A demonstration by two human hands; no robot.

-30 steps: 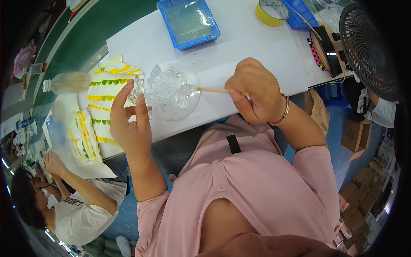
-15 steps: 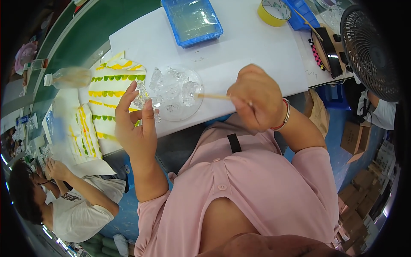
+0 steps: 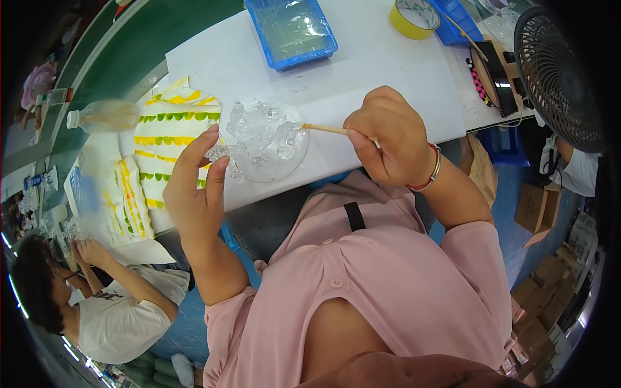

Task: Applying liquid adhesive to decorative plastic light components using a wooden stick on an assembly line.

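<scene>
My right hand [image 3: 391, 139] is closed round a thin wooden stick [image 3: 325, 129]. The stick's tip reaches the clear pieces [image 3: 261, 132] piled on a round transparent plate [image 3: 284, 169]; whether it touches one I cannot tell. To the left of the plate, my left hand [image 3: 199, 178] pinches a small clear faceted piece [image 3: 218, 151] between thumb and fingertips. Its exact shape is hard to make out against the pile. A white cloth [image 3: 169, 129] with yellow and green scalloped stripes lies just beyond my left fingers.
A blue tray [image 3: 278, 64] holding something clear stands at the back. A yellow tape roll [image 3: 411, 24], a blue bin [image 3: 456, 26], a phone [image 3: 497, 76] and a black fan [image 3: 561, 81] are at the right. A plastic bottle [image 3: 107, 118] lies left; a co-worker [image 3: 123, 310] sits beyond.
My right hand has turned slightly, and the stick's tip has risen a little across the plate. My left hand has shifted slightly left and down.
</scene>
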